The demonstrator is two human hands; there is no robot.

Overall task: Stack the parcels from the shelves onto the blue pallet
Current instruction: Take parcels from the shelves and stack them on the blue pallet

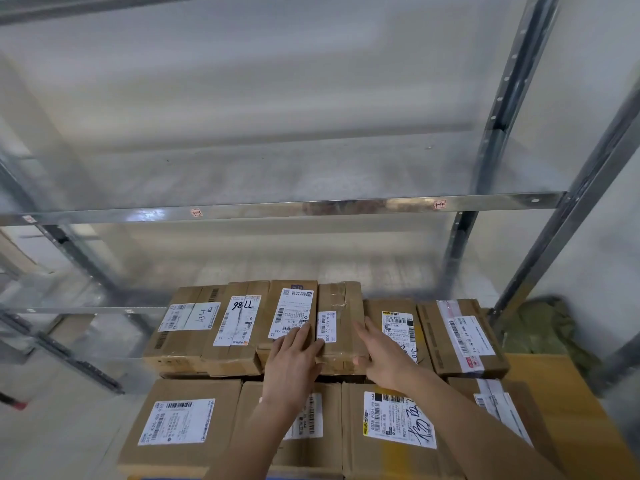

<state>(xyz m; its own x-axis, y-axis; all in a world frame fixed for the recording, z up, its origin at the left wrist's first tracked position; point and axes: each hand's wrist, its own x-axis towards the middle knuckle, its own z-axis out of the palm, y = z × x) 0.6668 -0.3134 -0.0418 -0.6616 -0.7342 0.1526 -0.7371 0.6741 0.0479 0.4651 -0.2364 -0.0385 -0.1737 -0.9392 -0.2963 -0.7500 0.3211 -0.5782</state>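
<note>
Brown cardboard parcels with white shipping labels form two stepped rows in the lower half of the head view. A narrow parcel (pixel 341 323) stands in the middle of the upper row. My left hand (pixel 294 362) lies flat against its left side, fingers straight and partly over the neighbouring labelled parcel (pixel 291 313). My right hand (pixel 384 355) presses its right side with straight fingers, thumb at the front corner. A sliver of the blue pallet (pixel 152 477) shows under the front row at the bottom edge.
A metal rack stands behind the stack, its shelf beam (pixel 311 207) crossing at mid-height with bare boards above and below. Steel uprights (pixel 554 237) rise on the right. A green bundle (pixel 547 327) and a yellow carton (pixel 561 386) sit to the right of the parcels.
</note>
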